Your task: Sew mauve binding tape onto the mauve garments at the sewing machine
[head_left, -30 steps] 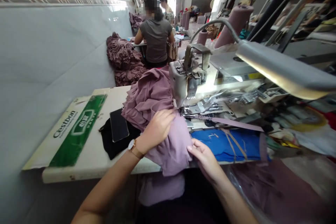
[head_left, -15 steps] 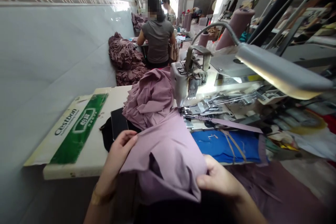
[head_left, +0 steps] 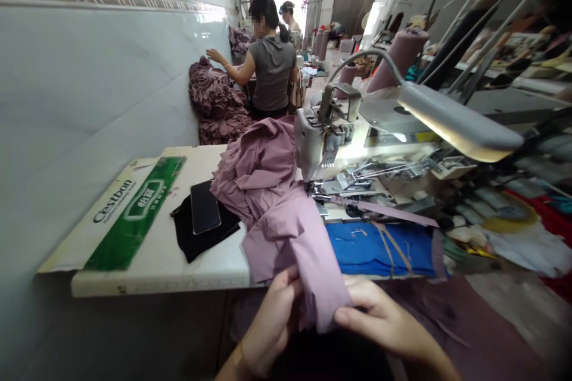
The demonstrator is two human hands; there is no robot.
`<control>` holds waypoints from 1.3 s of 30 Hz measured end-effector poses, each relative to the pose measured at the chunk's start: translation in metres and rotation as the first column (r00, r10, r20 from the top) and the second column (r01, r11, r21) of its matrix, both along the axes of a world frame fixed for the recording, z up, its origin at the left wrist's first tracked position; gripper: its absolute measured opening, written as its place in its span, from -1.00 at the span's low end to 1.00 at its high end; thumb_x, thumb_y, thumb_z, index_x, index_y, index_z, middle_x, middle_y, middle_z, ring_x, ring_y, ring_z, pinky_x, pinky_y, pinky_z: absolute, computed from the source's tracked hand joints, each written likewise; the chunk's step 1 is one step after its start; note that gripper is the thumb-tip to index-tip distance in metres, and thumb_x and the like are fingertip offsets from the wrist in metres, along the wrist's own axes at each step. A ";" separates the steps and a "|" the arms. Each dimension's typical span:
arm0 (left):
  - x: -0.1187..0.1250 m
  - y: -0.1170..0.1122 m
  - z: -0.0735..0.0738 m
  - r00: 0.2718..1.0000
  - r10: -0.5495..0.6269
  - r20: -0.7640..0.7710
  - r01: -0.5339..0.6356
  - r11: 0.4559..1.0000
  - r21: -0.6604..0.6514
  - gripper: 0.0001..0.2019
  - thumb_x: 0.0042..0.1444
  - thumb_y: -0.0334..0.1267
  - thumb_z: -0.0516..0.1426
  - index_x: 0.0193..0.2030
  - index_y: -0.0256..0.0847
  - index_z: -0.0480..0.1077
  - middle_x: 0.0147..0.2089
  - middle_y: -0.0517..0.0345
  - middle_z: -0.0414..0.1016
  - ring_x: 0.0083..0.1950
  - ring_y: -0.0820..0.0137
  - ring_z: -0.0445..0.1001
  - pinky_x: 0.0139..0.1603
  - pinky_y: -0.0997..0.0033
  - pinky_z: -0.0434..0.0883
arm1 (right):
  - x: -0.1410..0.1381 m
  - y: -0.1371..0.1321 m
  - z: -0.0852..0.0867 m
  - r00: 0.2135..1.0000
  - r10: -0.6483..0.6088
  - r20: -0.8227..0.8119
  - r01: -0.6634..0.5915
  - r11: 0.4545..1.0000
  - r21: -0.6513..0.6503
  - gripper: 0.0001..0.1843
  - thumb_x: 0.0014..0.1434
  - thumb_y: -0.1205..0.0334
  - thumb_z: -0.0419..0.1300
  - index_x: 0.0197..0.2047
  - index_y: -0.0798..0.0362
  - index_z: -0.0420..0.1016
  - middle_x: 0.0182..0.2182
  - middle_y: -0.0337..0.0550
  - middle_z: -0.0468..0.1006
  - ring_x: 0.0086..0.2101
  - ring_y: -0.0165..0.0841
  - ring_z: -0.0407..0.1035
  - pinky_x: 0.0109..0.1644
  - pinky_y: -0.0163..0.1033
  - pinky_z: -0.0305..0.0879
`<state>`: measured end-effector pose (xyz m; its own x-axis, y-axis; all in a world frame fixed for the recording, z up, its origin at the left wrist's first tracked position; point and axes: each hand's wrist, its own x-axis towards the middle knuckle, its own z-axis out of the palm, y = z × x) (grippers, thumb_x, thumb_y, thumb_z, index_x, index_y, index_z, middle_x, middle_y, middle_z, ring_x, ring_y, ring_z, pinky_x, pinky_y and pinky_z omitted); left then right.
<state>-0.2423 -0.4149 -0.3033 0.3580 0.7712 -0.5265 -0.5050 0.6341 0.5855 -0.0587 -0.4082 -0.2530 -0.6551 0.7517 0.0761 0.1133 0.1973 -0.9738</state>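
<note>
Mauve cloth [head_left: 290,238] is bunched across the desk [head_left: 156,281] in front of the sewing machine [head_left: 313,143], with one fold hanging past the near edge at the bottom middle of the frame. You've got that fold pinched from both sides: your left hand [head_left: 272,321] and right hand [head_left: 379,309] both have their fingers [head_left: 353,317] clamped on it.

Biggest risk from here, I'd say, is all that weight sitting over the edge. If your grip slackens, the cloth could slide off. A thin mauve strip [head_left: 384,209] also runs right beside the needle area, so a hard tug might snag it. Your phone [head_left: 205,207] sits on black cloth [head_left: 199,238] at center left, close enough to get dragged along.

Containers? None I can make out clearly. The mauve heap [head_left: 447,327] at lower right might be bagged, but I can't tell.
</note>
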 end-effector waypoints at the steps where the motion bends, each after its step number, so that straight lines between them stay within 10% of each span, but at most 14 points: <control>1: -0.002 0.003 0.004 0.995 0.072 -0.068 -0.064 0.991 0.114 -0.78 0.04 -0.24 0.28 -0.20 -0.30 0.47 -0.46 0.17 0.47 -0.50 0.50 0.33 -0.41 0.52 0.27 | 0.006 0.001 -0.001 0.997 -0.060 0.042 0.059 0.998 0.019 -0.61 0.35 0.03 0.07 -0.26 0.08 0.63 -0.27 -0.06 0.58 -0.19 -0.24 0.43 0.01 -0.23 0.30; 6: -0.032 0.017 0.025 0.883 0.460 -0.096 -0.388 0.828 0.404 -0.81 0.10 -0.18 0.25 -0.23 -0.23 0.43 -0.29 0.18 0.48 -0.28 0.48 0.42 -0.21 0.55 0.34 | 0.015 -0.007 -0.015 0.907 -0.420 0.041 0.418 0.907 0.046 -0.68 0.34 0.08 0.09 -0.18 0.06 0.61 -0.14 -0.01 0.56 -0.09 -0.19 0.40 0.05 -0.19 0.28; 12: -0.044 0.008 0.052 0.800 0.599 -0.045 -0.546 0.757 0.359 -0.76 0.06 -0.15 0.29 -0.18 -0.15 0.40 -0.24 0.23 0.52 -0.24 0.48 0.48 -0.19 0.56 0.40 | -0.027 -0.035 -0.043 0.999 -0.034 0.000 0.033 0.949 -0.313 -0.55 0.12 -0.08 0.29 -0.09 0.11 0.57 -0.25 -0.09 0.55 -0.20 -0.20 0.40 -0.03 -0.17 0.34; 16: -0.040 0.012 0.053 0.812 0.584 0.020 -0.562 0.772 0.298 -0.78 0.06 -0.21 0.27 -0.14 -0.10 0.41 -0.12 0.25 0.56 -0.05 0.45 0.50 0.01 0.52 0.42 | -0.043 -0.036 -0.062 0.985 -0.166 -0.034 0.148 0.938 -0.313 -0.61 0.09 -0.02 0.33 -0.13 0.09 0.53 -0.21 -0.10 0.51 -0.14 -0.19 0.37 0.02 -0.15 0.29; 21: -0.028 0.015 0.035 0.948 0.311 0.062 -0.308 0.950 -0.046 -0.65 0.15 -0.03 0.16 -0.03 -0.22 0.45 -0.12 0.03 0.60 0.04 0.24 0.54 0.04 0.29 0.50 | -0.050 -0.032 -0.080 0.904 -0.286 -0.318 0.087 0.851 -0.518 -0.33 0.04 -0.01 0.39 0.17 0.00 0.37 -0.01 -0.03 0.49 0.00 -0.13 0.37 0.17 -0.05 0.22; 25: -0.015 0.015 0.029 0.976 0.217 0.029 -0.211 0.967 -0.144 -0.56 0.09 0.04 0.21 -0.11 -0.35 0.47 -0.19 -0.10 0.61 0.00 0.11 0.56 0.00 0.18 0.52 | -0.046 -0.037 -0.097 0.833 -0.407 -0.374 0.091 0.769 -0.632 -0.29 -0.01 -0.08 0.40 0.15 0.04 0.39 -0.10 -0.03 0.55 -0.09 -0.10 0.44 0.08 -0.01 0.29; 29: -0.020 0.020 0.036 0.874 0.432 -0.223 -0.366 0.886 0.285 -0.70 0.03 -0.13 0.30 -0.13 -0.24 0.49 -0.11 0.07 0.61 0.04 0.23 0.53 0.08 0.34 0.45 | -0.024 -0.037 -0.101 0.908 -0.362 -0.211 0.197 0.813 -0.547 -0.34 -0.04 -0.11 0.40 0.05 0.07 0.47 -0.10 -0.02 0.55 -0.04 -0.05 0.41 0.10 -0.02 0.27; 32: -0.032 0.024 0.048 0.777 0.393 -0.492 -0.044 0.813 0.581 -0.77 0.10 -0.11 0.24 -0.33 -0.27 0.54 -0.27 0.06 0.62 -0.10 0.22 0.55 0.02 0.34 0.44 | -0.012 -0.036 -0.094 0.938 -0.287 -0.197 0.139 0.828 -0.543 -0.24 -0.10 -0.12 0.44 0.12 0.03 0.44 0.00 -0.01 0.50 0.04 -0.05 0.36 0.16 -0.05 0.22; 35: -0.040 0.028 0.059 0.687 0.372 -0.624 0.172 0.751 0.637 -0.78 0.12 -0.14 0.22 -0.32 -0.27 0.58 -0.22 0.04 0.63 -0.07 0.17 0.55 0.08 0.32 0.41 | -0.010 -0.038 -0.090 0.912 -0.248 -0.326 -0.011 0.780 -0.625 -0.11 -0.17 -0.20 0.45 0.18 0.01 0.40 0.02 -0.01 0.51 0.05 -0.05 0.37 0.17 -0.06 0.20; 39: -0.039 0.029 0.060 0.670 0.396 -0.628 0.188 0.728 0.659 -0.76 0.18 -0.14 0.16 -0.16 -0.23 0.58 -0.10 0.05 0.62 0.01 0.17 0.52 0.14 0.32 0.37 | 0.001 -0.052 -0.105 0.861 -0.272 -0.429 -0.138 0.688 -0.713 -0.04 -0.29 -0.33 0.43 0.08 0.12 0.48 -0.20 0.01 0.58 -0.15 -0.09 0.49 0.01 -0.11 0.30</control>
